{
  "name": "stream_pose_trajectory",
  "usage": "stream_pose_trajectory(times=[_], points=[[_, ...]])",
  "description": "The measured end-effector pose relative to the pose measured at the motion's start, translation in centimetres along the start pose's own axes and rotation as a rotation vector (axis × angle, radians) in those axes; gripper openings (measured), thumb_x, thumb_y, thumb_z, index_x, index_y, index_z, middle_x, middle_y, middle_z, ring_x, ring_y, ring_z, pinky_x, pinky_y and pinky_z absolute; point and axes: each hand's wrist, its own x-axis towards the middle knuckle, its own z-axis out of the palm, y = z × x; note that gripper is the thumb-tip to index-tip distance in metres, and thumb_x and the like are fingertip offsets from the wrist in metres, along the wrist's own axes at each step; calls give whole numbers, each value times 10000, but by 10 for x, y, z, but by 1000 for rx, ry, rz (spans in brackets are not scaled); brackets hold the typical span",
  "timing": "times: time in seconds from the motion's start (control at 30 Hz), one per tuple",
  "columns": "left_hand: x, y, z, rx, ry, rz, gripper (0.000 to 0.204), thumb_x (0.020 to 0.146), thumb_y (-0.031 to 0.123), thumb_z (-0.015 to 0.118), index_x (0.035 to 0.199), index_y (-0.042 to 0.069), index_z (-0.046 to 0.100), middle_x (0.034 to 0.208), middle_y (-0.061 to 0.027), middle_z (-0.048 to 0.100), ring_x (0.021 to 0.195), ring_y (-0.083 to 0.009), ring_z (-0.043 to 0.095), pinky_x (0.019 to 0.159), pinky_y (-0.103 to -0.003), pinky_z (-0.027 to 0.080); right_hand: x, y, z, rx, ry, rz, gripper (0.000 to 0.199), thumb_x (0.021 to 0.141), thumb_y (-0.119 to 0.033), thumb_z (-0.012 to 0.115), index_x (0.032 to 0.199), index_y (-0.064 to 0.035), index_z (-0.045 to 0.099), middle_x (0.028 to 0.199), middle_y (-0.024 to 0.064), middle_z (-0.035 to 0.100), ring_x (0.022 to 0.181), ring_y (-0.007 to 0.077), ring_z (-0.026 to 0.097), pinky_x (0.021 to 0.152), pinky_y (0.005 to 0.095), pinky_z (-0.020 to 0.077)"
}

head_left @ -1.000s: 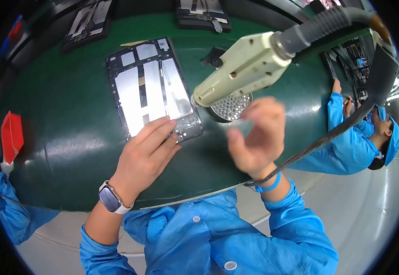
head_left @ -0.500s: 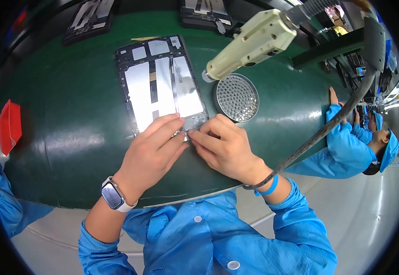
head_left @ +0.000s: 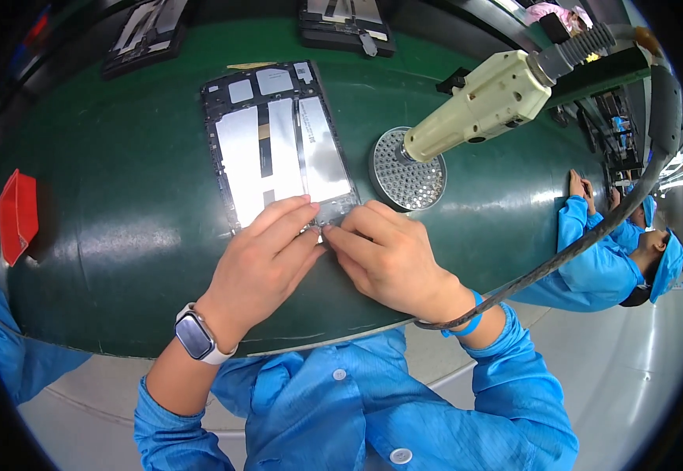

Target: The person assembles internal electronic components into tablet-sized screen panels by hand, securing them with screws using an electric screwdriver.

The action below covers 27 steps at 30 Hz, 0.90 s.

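Note:
An opened tablet (head_left: 281,149) with a dark frame and silver panels lies on the green tabletop in front of me. At its near end, the fingers of my left hand (head_left: 267,251) are stretched out over the edge, slightly apart, touching it. Curled beside them, my right hand (head_left: 388,255) pinches at the same near edge, thumb and index fingertip together. What sits between those fingertips is too small and covered to make out. A cream handheld power tool (head_left: 479,106) hangs to the right, its tip over a round metal tray (head_left: 408,187) with many small holes.
A thick grey cable (head_left: 553,263) loops down past my right wrist. Two more opened tablets (head_left: 149,31) (head_left: 347,23) lie at the far side. At the left stands a red bin (head_left: 18,216). People in blue workwear (head_left: 588,251) sit on either side.
The cream power tool has swung to the right, its tip now over the round tray, and its cable moved with it. Both hands stay at the tablet's near edge, almost unmoved.

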Motion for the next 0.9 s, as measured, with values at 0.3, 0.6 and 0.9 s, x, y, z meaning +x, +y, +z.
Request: stream_pose_trajectory(times=[0.3,0.6,0.9], points=[[0,0,0,12,-8,-3,208,800,49,784,979,-23,707,1192,-135,665,1204,-315,632,945,-389,564,-13,16,7,150,49,-54,365,712,41,783,1071,-1,737,890,82,611,767,248,603,655,357,509],[-1,0,-2,-4,8,-3,249,741,30,829,949,-33,707,1203,-153,685,1167,-344,656,935,-417,576,-9,11,8,129,22,-59,345,734,28,768,1075,14,712,913,99,584,795,284,586,686,377,513],[-3,0,-2,-13,8,7,250,740,30,827,950,-34,707,1196,-155,683,1168,-342,656,931,-415,578,-9,9,9,135,32,-53,330,740,26,769,1065,25,710,898,103,581,793,283,588,679,374,512]])
